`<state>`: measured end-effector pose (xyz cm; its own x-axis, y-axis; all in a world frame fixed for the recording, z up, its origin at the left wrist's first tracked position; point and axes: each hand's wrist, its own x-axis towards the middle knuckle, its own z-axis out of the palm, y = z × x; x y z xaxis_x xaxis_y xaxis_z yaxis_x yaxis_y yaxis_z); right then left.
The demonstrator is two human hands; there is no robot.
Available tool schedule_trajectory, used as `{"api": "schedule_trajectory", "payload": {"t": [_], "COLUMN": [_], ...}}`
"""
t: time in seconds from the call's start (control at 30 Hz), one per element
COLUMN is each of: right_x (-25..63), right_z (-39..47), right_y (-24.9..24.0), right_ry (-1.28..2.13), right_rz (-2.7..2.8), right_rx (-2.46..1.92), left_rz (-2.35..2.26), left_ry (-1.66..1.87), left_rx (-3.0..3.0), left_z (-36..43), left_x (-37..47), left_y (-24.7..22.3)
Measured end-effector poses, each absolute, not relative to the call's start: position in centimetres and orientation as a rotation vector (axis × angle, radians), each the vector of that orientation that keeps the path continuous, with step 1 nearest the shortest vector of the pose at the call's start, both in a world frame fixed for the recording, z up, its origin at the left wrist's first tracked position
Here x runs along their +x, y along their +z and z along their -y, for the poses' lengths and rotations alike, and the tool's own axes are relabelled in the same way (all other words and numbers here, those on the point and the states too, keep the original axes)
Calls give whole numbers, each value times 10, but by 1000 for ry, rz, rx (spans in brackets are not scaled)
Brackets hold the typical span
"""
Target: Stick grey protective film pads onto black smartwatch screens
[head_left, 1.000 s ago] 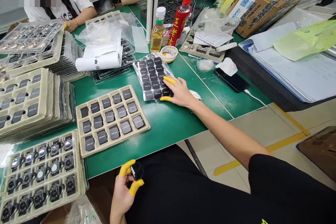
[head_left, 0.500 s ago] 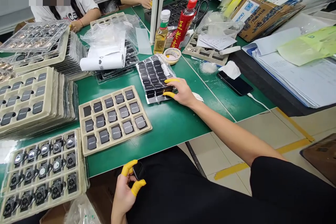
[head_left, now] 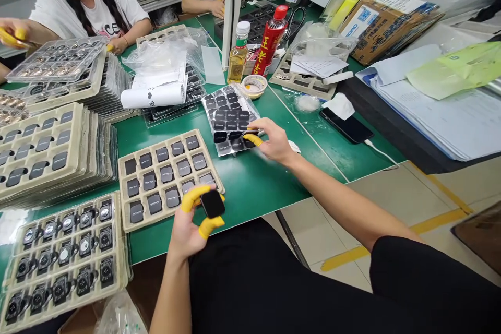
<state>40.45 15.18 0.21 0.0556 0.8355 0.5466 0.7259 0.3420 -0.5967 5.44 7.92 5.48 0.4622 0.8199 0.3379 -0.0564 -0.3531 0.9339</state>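
My left hand [head_left: 195, 219], with yellow finger cots on it, pinches a smartwatch case [head_left: 213, 204] by its edges, its black screen towards me. It is above the table's front edge, overlapping the near corner of a beige tray [head_left: 171, 177] of dark square pieces. My right hand [head_left: 273, 141], also in finger cots, is closed on the right edge of a sheet of black film stickers [head_left: 230, 119]. Part of that sheet looks bent up near the fingers, and the fingertips partly hide its edge. Whether one sticker is pinched apart from the sheet I cannot tell.
A tray of watches [head_left: 64, 255] lies front left, beside a tall stack of trays [head_left: 58, 151]. Behind the sheet stand a tape roll [head_left: 254, 85], an oil-coloured bottle [head_left: 237, 60] and a red bottle [head_left: 270, 42]. A phone [head_left: 346, 125] lies right. Two people sit opposite.
My left hand has risen with the watch from my lap to above the table edge, its screen turned towards me. At my right hand, the sticker sheet has bent up. A person opposite has raised a hand.
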Motion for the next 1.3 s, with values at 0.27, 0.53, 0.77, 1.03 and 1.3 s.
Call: {"api": "schedule_trajectory", "payload": {"t": [0.27, 0.53, 0.77, 1.03, 1.3], "right_x": [375, 348, 328, 317, 317], "right_z": [-55, -44, -50, -45, -49], "right_y": [123, 109, 88, 78, 81], "right_ry": [473, 972, 1360, 1496, 1450], "right_rz": [1540, 1293, 1371, 1494, 1701], "right_rx": [-1323, -1312, -1184, -1076, -1224], "left_rz": [-313, -461, -467, -480, -544], "left_ry": [1045, 874, 780, 851, 789], "left_rx": [1804, 1698, 1495, 1453, 1547], "left_z": [-109, -73, -52, -37, -39], "left_x": [82, 62, 41, 24, 15], "left_y": [126, 113, 94, 75, 80]}}
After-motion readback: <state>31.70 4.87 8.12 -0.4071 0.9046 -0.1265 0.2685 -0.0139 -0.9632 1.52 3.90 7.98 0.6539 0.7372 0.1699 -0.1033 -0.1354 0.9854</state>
